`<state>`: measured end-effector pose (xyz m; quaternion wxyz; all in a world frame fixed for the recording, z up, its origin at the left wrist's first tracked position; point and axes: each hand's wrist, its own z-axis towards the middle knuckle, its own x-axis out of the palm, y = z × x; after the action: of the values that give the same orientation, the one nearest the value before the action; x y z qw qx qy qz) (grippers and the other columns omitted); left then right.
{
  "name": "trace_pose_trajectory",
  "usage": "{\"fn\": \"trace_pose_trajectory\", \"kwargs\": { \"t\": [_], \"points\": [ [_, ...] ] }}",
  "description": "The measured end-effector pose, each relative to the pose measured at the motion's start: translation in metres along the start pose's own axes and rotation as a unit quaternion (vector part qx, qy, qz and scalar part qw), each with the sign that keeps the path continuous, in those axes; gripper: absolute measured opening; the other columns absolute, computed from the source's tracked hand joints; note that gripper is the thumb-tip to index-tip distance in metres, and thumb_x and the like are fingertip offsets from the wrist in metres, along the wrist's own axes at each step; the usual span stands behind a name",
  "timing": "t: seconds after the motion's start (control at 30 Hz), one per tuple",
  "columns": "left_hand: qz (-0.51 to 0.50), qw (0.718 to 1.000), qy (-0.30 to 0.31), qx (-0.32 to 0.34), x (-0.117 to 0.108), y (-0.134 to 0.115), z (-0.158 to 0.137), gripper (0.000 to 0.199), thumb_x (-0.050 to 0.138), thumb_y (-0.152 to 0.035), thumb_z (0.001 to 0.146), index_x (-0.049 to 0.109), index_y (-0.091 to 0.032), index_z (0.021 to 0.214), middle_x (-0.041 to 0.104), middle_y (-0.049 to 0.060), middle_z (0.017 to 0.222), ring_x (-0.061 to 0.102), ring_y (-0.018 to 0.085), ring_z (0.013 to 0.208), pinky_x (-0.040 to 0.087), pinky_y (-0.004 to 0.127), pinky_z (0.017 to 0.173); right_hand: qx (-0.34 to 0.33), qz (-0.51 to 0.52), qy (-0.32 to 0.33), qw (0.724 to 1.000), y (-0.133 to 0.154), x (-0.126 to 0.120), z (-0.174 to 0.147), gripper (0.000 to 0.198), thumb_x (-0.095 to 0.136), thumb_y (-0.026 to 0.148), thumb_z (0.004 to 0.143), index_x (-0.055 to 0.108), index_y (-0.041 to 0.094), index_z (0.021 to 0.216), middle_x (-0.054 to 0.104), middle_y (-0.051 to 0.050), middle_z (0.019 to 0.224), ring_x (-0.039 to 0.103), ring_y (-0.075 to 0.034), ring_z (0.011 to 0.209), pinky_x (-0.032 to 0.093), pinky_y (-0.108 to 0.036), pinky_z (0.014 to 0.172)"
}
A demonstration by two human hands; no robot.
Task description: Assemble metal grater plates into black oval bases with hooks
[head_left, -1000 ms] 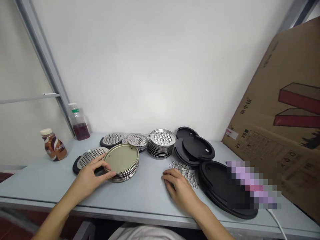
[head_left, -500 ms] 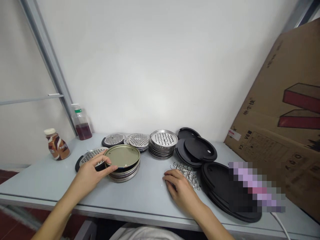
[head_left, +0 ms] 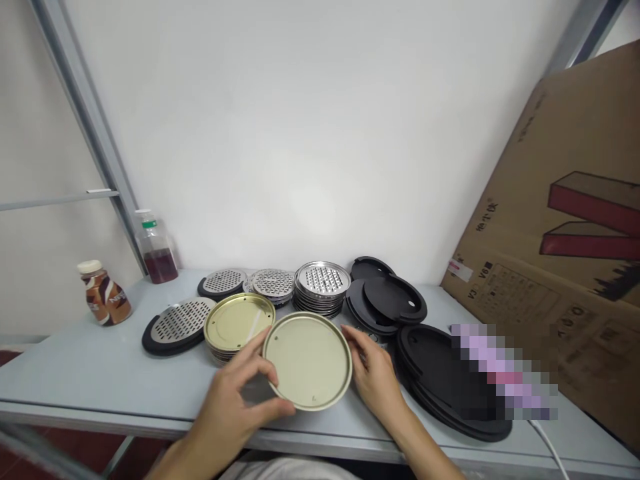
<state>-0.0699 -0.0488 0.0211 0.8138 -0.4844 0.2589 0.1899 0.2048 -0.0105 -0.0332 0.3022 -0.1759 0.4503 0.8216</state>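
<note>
A round pale-gold metal lid [head_left: 307, 363] with a raised rim and small holes is held up above the front of the table, tilted toward me. My left hand [head_left: 240, 393] grips its left edge, thumb at the lower rim and fingers at the side. At the right edge is my right hand [head_left: 373, 370], its fingers curled against the rim and partly hidden behind it. Left of the held lid stands a stack of similar gold lids [head_left: 240, 322]. Small metal rings [head_left: 370, 335] lie mostly hidden behind my right hand.
Perforated metal discs in black holders [head_left: 183, 323] lie at the left. A stack of grater discs [head_left: 323, 280] stands at the back. Black round plates [head_left: 445, 373] pile up at the right, beside a pixelated patch. Two bottles [head_left: 106, 293] and a cardboard box [head_left: 540, 267] flank the table.
My left hand has lifted the top lid off the stack and brought it right, toward me. My right hand has moved from beside the metal rings to the lid's right edge.
</note>
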Motion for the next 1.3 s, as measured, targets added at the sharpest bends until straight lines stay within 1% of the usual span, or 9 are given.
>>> {"fn": "trace_pose_trajectory", "kwargs": {
  "t": [0.1, 0.2, 0.4, 0.67, 0.77, 0.83, 1.03, 1.13, 1.3],
  "points": [
    [0.011, 1.000, 0.004, 0.010, 0.037, 0.007, -0.002, 0.022, 0.087, -0.031, 0.067, 0.067, -0.023, 0.073, 0.047, 0.014, 0.151, 0.051, 0.035, 0.133, 0.042, 0.048, 0.109, -0.003, 0.008, 0.008, 1.000, -0.004, -0.009, 0.002, 0.037, 0.040, 0.013, 0.091, 0.068, 0.018, 0.114, 0.075, -0.011, 0.110, 0.071, -0.023, 0.101, 0.057, -0.038, 0.087],
    [0.031, 0.999, 0.029, 0.003, 0.049, 0.018, -0.001, 0.023, 0.088, -0.028, 0.064, 0.067, -0.023, 0.073, 0.048, 0.015, 0.149, 0.052, 0.035, 0.132, 0.043, 0.047, 0.108, -0.007, 0.006, 0.015, 1.000, -0.007, -0.014, 0.001, 0.040, 0.039, 0.012, 0.090, 0.068, 0.017, 0.116, 0.076, -0.011, 0.106, 0.072, -0.023, 0.096, 0.058, -0.038, 0.086],
    [0.071, 0.995, 0.065, -0.013, 0.049, 0.023, 0.003, 0.026, 0.089, -0.027, 0.063, 0.066, -0.023, 0.074, 0.049, 0.016, 0.149, 0.053, 0.034, 0.131, 0.044, 0.047, 0.108, -0.035, -0.003, 0.045, 0.998, -0.007, -0.011, -0.001, 0.040, 0.042, 0.007, 0.085, 0.072, 0.018, 0.109, 0.075, -0.011, 0.108, 0.070, -0.024, 0.101, 0.055, -0.041, 0.091],
    [0.119, 0.990, 0.071, 0.025, 0.054, 0.021, 0.000, 0.029, 0.085, -0.032, 0.069, 0.063, -0.023, 0.084, 0.050, 0.012, 0.148, 0.044, 0.035, 0.138, 0.041, 0.052, 0.111, -0.049, -0.019, 0.059, 0.997, -0.004, -0.010, -0.002, 0.043, 0.043, 0.005, 0.084, 0.070, 0.018, 0.115, 0.073, -0.012, 0.112, 0.068, -0.025, 0.104, 0.054, -0.041, 0.092],
    [0.122, 0.988, 0.086, 0.034, 0.051, 0.021, -0.002, 0.034, 0.081, -0.036, 0.073, 0.064, -0.024, 0.099, 0.047, 0.013, 0.151, 0.040, 0.036, 0.140, 0.041, 0.053, 0.111, -0.049, -0.025, 0.056, 0.997, -0.005, -0.009, -0.003, 0.045, 0.043, 0.003, 0.083, 0.069, 0.020, 0.116, 0.072, -0.011, 0.112, 0.068, -0.025, 0.104, 0.054, -0.042, 0.093],
    [0.130, 0.985, 0.101, 0.042, 0.051, 0.022, -0.004, 0.046, 0.079, -0.041, 0.076, 0.063, -0.024, 0.115, 0.041, 0.014, 0.154, 0.036, 0.037, 0.143, 0.039, 0.055, 0.112, -0.050, -0.027, 0.054, 0.997, -0.005, -0.009, -0.003, 0.046, 0.043, 0.003, 0.082, 0.069, 0.020, 0.116, 0.072, -0.011, 0.113, 0.068, -0.025, 0.105, 0.054, -0.042, 0.094],
    [0.158, 0.981, 0.105, 0.051, 0.055, 0.029, -0.005, 0.080, 0.077, -0.047, 0.077, 0.045, -0.023, 0.145, 0.035, 0.017, 0.157, 0.034, 0.038, 0.143, 0.036, 0.059, 0.113, -0.055, -0.037, 0.060, 0.996, -0.004, -0.008, -0.002, 0.049, 0.043, 0.002, 0.080, 0.070, 0.020, 0.116, 0.072, -0.010, 0.112, 0.068, -0.024, 0.104, 0.054, -0.041, 0.093],
    [0.167, 0.979, 0.105, 0.053, 0.056, 0.031, -0.005, 0.083, 0.076, -0.051, 0.078, 0.042, -0.022, 0.148, 0.036, 0.017, 0.157, 0.034, 0.038, 0.143, 0.036, 0.058, 0.113, -0.053, -0.045, 0.063, 0.996, -0.004, -0.007, -0.002, 0.050, 0.043, 0.001, 0.079, 0.069, 0.021, 0.117, 0.072, -0.010, 0.113, 0.067, -0.024, 0.105, 0.054, -0.041, 0.094],
    [0.183, 0.974, 0.118, 0.060, 0.054, 0.028, -0.005, 0.076, 0.071, -0.058, 0.080, 0.052, -0.019, 0.143, 0.034, 0.019, 0.157, 0.033, 0.039, 0.143, 0.037, 0.058, 0.113, -0.054, -0.062, 0.071, 0.994, -0.002, -0.005, -0.003, 0.045, 0.044, 0.002, 0.079, 0.071, 0.018, 0.112, 0.070, -0.013, 0.115, 0.067, -0.026, 0.105, 0.054, -0.042, 0.094]
  ]
}}
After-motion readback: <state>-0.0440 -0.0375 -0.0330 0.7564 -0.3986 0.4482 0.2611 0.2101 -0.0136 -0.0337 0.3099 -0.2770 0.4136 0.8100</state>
